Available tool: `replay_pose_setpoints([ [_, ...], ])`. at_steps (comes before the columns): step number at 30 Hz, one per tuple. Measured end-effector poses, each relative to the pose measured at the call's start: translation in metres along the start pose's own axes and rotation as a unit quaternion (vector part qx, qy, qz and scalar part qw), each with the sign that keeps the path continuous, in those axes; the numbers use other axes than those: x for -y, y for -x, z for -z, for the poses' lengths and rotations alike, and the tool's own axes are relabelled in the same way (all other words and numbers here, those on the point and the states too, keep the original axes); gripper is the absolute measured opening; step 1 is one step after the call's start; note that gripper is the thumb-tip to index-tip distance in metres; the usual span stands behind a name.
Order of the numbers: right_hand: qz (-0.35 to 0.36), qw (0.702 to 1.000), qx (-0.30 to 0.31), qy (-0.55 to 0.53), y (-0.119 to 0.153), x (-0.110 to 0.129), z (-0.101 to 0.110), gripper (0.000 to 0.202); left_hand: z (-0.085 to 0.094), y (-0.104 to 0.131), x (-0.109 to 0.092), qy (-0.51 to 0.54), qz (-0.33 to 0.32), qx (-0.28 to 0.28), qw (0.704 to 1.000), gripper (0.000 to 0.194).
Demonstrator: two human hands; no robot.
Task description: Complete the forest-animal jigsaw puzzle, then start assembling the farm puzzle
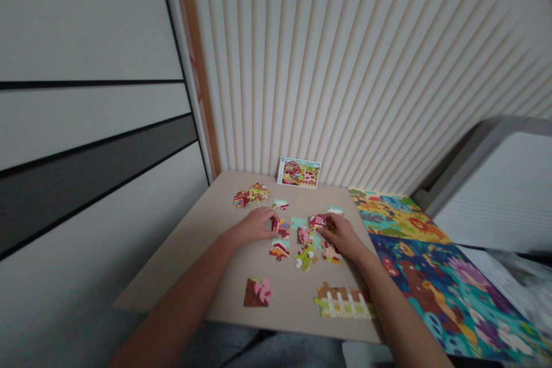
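Thumb and forefinger of my left hand grip the edge of a jigsaw puzzle piece with purple and brown patches. My right hand pinches a red puzzle piece with a white barn door, partly covering darker pieces under its fingers. Between the hands lie a pale green piece, a pink pig piece and a green piece. A red-roofed piece lies just below my left hand. Near my right wrist rests a pinkish piece.
A picture card of a farm leans at the table's back. Piled pieces sit at the back left. Joined fence pieces and a pig corner piece lie near the front edge. Finished-looking colourful puzzles lie at the right.
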State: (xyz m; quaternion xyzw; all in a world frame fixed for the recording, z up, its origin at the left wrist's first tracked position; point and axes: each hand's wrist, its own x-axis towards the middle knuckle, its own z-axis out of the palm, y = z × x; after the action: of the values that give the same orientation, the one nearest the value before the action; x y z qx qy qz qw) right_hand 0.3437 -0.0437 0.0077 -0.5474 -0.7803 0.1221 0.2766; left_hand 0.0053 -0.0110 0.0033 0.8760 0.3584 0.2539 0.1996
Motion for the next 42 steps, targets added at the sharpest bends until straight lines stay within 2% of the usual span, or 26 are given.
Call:
replay_pose_setpoints([
  [3, -0.016, 1.0, -0.013, -0.021, -0.001, -0.001, -0.002, 0.031, 0.002, 0.002, 0.001, -0.018, -0.013, 0.021, 1.0, 0.039],
  [6, -0.048, 0.994, -0.02, -0.094, -0.001, -0.003, -0.005, 0.029, 0.005, 0.005, 0.003, -0.015, -0.03, 0.041, 0.999, 0.04],
  [8, -0.072, 0.985, -0.035, -0.15, -0.002, -0.004, -0.004, 0.034, 0.006, 0.005, 0.004, -0.01, -0.043, 0.044, 0.998, 0.036],
  [10, -0.097, 0.975, -0.051, -0.194, -0.005, -0.003, -0.001, 0.042, 0.006, 0.003, 0.006, -0.018, -0.047, 0.016, 0.999, 0.024],
  [12, -0.114, 0.965, -0.047, -0.23, -0.01, -0.001, 0.002, 0.048, 0.004, -0.001, 0.01, -0.044, -0.033, -0.041, 0.998, 0.014],
  [14, -0.121, 0.958, -0.016, -0.26, -0.018, 0.003, 0.001, 0.049, 0.0, -0.005, 0.016, -0.077, -0.008, -0.095, 0.993, 0.018],
  [16, -0.111, 0.954, 0.024, -0.277, -0.03, 0.011, -0.005, 0.046, -0.004, -0.009, 0.023, -0.097, 0.01, -0.12, 0.988, 0.025],
  [21, -0.066, 0.966, 0.088, -0.233, -0.067, 0.044, -0.038, 0.037, -0.016, -0.013, 0.039, -0.09, -0.002, -0.129, 0.988, 0.036],
  [27, -0.037, 0.982, 0.113, -0.147, -0.097, 0.067, -0.075, 0.035, -0.022, -0.014, 0.043, -0.096, -0.01, -0.118, 0.988, 0.036],
  [31, -0.032, 0.987, 0.111, -0.109, -0.097, 0.068, -0.081, 0.028, -0.023, -0.014, 0.039, -0.102, -0.013, -0.103, 0.989, 0.036],
  [39, -0.021, 0.996, 0.081, -0.019, -0.092, 0.077, -0.079, 0.016, -0.021, -0.015, 0.033, -0.111, 0.003, -0.101, 0.989, 0.027],
  [42, -0.017, 0.997, 0.069, 0.003, -0.088, 0.082, -0.077, 0.017, -0.021, -0.017, 0.031, -0.116, 0.008, -0.101, 0.988, 0.026],
])
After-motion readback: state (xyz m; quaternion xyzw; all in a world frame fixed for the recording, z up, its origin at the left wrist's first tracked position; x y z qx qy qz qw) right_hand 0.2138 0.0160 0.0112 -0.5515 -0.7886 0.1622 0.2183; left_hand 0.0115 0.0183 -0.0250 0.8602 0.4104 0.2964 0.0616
